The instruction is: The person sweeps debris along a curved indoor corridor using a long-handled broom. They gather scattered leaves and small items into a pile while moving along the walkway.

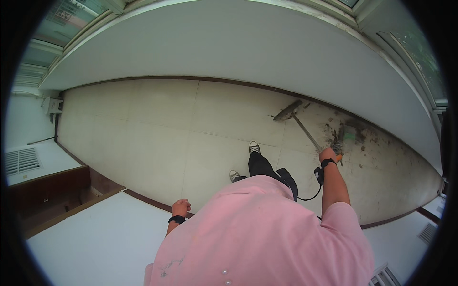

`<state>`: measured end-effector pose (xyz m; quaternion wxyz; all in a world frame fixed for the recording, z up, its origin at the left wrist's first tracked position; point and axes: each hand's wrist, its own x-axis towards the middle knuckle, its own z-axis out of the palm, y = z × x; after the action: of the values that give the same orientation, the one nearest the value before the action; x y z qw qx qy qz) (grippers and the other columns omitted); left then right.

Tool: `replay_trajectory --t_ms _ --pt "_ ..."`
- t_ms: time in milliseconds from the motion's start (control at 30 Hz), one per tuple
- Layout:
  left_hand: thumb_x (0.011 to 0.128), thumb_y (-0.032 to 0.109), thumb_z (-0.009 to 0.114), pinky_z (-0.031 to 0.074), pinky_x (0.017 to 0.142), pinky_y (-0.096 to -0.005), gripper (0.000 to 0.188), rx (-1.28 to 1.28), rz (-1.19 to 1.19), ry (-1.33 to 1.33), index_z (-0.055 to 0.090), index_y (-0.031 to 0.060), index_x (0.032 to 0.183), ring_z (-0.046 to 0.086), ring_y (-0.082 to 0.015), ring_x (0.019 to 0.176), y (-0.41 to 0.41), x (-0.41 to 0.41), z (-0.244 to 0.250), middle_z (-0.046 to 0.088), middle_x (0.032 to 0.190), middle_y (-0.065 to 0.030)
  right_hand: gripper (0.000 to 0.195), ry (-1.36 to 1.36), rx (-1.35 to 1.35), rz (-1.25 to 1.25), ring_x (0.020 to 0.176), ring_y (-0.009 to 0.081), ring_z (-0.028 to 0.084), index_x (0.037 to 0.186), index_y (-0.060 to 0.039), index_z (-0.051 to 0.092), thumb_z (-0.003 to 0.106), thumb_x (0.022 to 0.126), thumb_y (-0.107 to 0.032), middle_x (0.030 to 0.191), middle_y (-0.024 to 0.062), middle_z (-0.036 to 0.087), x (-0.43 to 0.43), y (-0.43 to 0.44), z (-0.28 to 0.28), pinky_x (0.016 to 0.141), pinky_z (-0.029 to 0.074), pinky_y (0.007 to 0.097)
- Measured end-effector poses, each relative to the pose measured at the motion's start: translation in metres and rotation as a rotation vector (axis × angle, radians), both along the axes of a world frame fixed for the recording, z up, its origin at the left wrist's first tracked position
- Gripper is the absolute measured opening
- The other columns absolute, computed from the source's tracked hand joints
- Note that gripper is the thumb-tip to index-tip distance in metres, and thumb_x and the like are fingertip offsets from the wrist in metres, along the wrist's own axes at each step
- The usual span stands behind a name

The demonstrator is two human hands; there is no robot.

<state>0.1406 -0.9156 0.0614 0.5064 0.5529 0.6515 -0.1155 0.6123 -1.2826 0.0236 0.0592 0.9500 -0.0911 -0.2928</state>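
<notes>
My right hand (327, 155) is closed around the pale handle of a broom (307, 132). An orange handle end (339, 157) sticks out past this hand. The broom's wide, dirty head (287, 110) rests on the floor near the far wall, with dark dirt along it. My left hand (181, 206) hangs beside my body near the near wall, fingers curled, with nothing visible in it. Past my right hand, dark dirt and flakes (334, 135) lie scattered around a pale object with a green patch (350, 135), whose kind I cannot tell. A coiled item (335, 146) is partly hidden behind the hand.
Pale floor tiles (154, 136) run between a far wall (229, 43) with windows above it and a near white wall (107, 228). An open doorway (68, 200) lies at left. A cable (311, 198) loops between my right wrist and waist.
</notes>
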Motion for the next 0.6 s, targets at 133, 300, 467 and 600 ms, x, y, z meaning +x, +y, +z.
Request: replay_trajectory --t_ms 133,300,467,600 --pt "0.073 0.011 0.049 0.040 0.043 -0.0229 0.021 -0.023 -0.057 -0.020 0.055 -0.0028 0.088 0.054 -0.0138 0.053 0.006 -0.001 -0.014 0.057 0.067 -0.0087 0.022 -0.056 0.039 -0.035 0.086 0.0315 0.055 0.084 -0.0019 0.059 0.053 0.073 -0.020 0.091 0.0182 0.057 -0.034 -0.037 0.011 0.072 0.045 0.0380" --pt "0.073 0.012 0.049 0.037 0.040 -0.0226 0.020 0.097 -0.343 -0.184 0.055 -0.0011 0.088 0.054 -0.0135 0.053 0.022 -0.027 -0.054 0.057 0.067 -0.0080 0.026 -0.109 0.048 -0.038 0.084 0.0311 0.055 0.083 -0.0024 0.059 0.057 0.072 -0.025 0.089 0.0172 0.058 -0.076 -0.053 0.038 0.071 0.045 0.0391" --pt "0.074 0.013 0.048 0.037 0.040 -0.0226 0.020 0.135 -0.513 -0.187 0.056 -0.0014 0.086 0.054 -0.0134 0.053 0.032 -0.037 -0.072 0.057 0.066 -0.0081 0.025 -0.063 0.018 0.097 0.080 0.0305 0.056 0.082 -0.0062 0.061 0.056 0.072 -0.028 0.083 0.0150 0.059 -0.097 -0.033 0.056 0.069 0.045 0.0392" --pt "0.074 0.013 0.047 0.038 0.041 -0.0232 0.020 0.149 -0.566 -0.138 0.056 -0.0012 0.084 0.054 -0.0133 0.051 0.023 -0.048 -0.071 0.057 0.065 -0.0075 0.023 -0.075 0.037 0.202 0.080 0.0304 0.057 0.082 -0.0066 0.061 0.055 0.073 -0.027 0.083 0.0139 0.059 -0.105 -0.019 0.053 0.068 0.046 0.0389"
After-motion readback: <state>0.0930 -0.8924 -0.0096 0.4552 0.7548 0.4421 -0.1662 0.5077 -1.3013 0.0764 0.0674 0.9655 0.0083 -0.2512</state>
